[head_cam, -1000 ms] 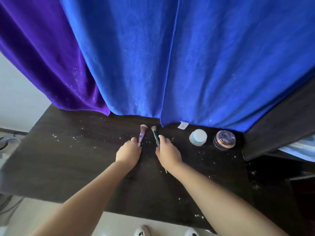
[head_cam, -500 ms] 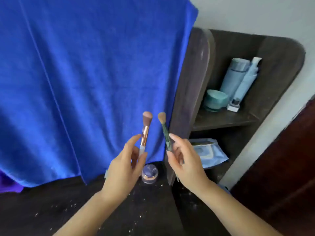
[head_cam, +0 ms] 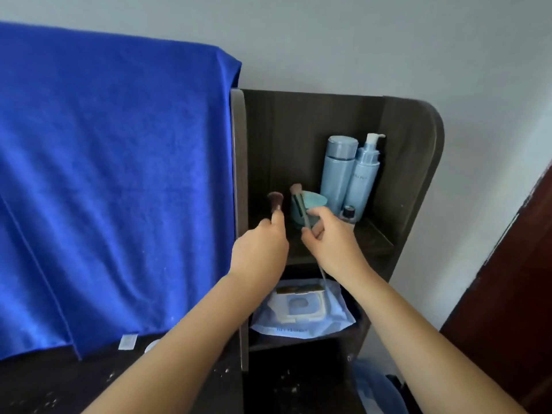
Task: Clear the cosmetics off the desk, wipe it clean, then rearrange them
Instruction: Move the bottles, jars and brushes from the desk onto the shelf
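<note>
Two brushes off the table (head_cam: 44,392) now, lifted up to the upper shelf (head_cam: 370,243). Left hand (head_cam: 260,249) pinching the pink brush (head_cam: 66,201); right hand (head_cam: 331,237) pinching the green brush (head_cam: 300,204), just in front of the teal jar (head_cam: 313,201) on that shelf. Clearing underway; likely next: setting both down on the shelf.

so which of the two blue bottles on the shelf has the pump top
The right-hand bottle, nearest the shelf's side wall: it ends in a white pump spout. The bottle beside it on the left is wider and ends in a flat cylindrical cap.
</note>
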`<state>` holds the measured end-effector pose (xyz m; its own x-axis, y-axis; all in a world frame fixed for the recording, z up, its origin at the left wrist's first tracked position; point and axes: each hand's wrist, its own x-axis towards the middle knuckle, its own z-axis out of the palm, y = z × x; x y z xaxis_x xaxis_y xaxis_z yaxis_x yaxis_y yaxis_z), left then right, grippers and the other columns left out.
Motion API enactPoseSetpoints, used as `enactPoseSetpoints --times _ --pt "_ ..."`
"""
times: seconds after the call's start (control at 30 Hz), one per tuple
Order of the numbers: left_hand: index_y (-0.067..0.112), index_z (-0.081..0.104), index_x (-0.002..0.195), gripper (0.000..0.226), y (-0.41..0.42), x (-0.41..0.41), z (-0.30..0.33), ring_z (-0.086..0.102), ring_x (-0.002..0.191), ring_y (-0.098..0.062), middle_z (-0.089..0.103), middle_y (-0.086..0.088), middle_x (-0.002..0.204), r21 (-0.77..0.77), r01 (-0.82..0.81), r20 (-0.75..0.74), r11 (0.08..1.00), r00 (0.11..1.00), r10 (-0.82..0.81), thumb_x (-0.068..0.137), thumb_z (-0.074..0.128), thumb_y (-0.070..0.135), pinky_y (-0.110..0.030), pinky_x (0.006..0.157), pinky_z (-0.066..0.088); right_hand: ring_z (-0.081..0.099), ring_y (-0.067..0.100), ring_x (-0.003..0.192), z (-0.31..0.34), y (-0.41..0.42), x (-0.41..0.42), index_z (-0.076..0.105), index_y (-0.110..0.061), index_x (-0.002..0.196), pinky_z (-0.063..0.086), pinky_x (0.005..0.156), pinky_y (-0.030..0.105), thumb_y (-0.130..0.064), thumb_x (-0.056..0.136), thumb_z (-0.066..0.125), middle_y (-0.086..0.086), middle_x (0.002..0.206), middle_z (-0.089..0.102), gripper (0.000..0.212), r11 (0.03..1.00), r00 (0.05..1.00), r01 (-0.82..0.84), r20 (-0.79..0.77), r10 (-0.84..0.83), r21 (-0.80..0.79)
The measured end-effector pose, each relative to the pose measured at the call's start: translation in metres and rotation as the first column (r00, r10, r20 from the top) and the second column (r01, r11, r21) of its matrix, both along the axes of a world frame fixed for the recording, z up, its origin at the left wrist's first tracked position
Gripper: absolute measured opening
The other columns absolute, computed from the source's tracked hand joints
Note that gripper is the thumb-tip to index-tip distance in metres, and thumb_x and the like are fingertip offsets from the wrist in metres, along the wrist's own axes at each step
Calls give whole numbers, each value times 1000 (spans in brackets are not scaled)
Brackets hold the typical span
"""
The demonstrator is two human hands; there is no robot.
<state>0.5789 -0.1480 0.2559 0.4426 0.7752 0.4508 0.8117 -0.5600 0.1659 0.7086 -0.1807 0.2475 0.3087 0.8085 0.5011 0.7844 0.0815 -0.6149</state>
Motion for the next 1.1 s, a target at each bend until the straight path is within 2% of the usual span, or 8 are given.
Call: enactPoseSetpoints --times 0.13,0.37,0.53,0.6,0.67,0.8,0.93,1.1 --pt "0 40 126 38 1 14 8 61 100 -31 60 -13 113 -65 -160 -318 985 939 132 89 46 1 -32 62 38 55 18 74 -2 17 -5 56 -8 118 36 59 16 -16 86 59 5 77 58 33 997 996 -45 76 50 -70" --pt "0 52 117 29 -3 21 12 59 102 -30 54 -16 119 -67 -223 -479 973 862 164 88 48 1 -31 65 40 58 35 91 -1 39 -7 60 -1 101 42 67 32 -25 88 57 21 99 60 28 962 962 58 274 18 -266" --pt "4 47 121 33 -12 6 8 64 86 -25 53 -13 113 83 -115 -282 990 950 134 89 52 11 -25 49 33 59 30 91 5 20 -2 62 -2 108 47 77 34 -27 89 58 17 95 63 32 981 986 41 166 -9 -190" --pt "10 59 98 19 -24 -17 3 59 52 -20 59 -6 82 225 29 -129 974 992 1 83 60 21 -19 35 13 59 25 84 10 4 0 64 -4 101 46 77 34 -21 89 58 14 90 63 23 996 995 41 98 -33 -82" --pt "15 60 81 15 -30 -51 -11 47 39 -18 54 2 64 273 150 53 950 984 -171 82 51 27 -20 30 18 57 17 74 13 -19 -8 66 -9 98 47 72 24 -14 89 56 8 87 63 14 999 999 22 37 -23 34" --pt "21 55 84 15 -16 -127 -64 48 51 -21 48 9 63 -56 12 297 998 955 5 86 43 30 -30 47 39 54 15 63 -3 -54 -60 68 -11 91 42 58 14 -6 88 54 -3 72 61 15 969 972 -212 -75 222 127" --pt "17 56 99 14 31 -194 -144 55 78 -26 60 -2 86 -433 -230 266 872 891 367 90 49 25 -33 63 37 55 10 63 -91 -21 -120 65 -13 98 43 64 14 -9 87 56 -3 79 60 15 906 937 -345 -149 317 -245" --pt "11 47 126 49 55 -220 -227 49 112 -31 53 -11 117 -591 -192 217 784 897 384 82 65 24 -40 82 43 49 27 118 -228 38 -164 41 -6 133 39 101 32 -23 82 66 14 127 46 60 836 982 -177 -145 118 -519"
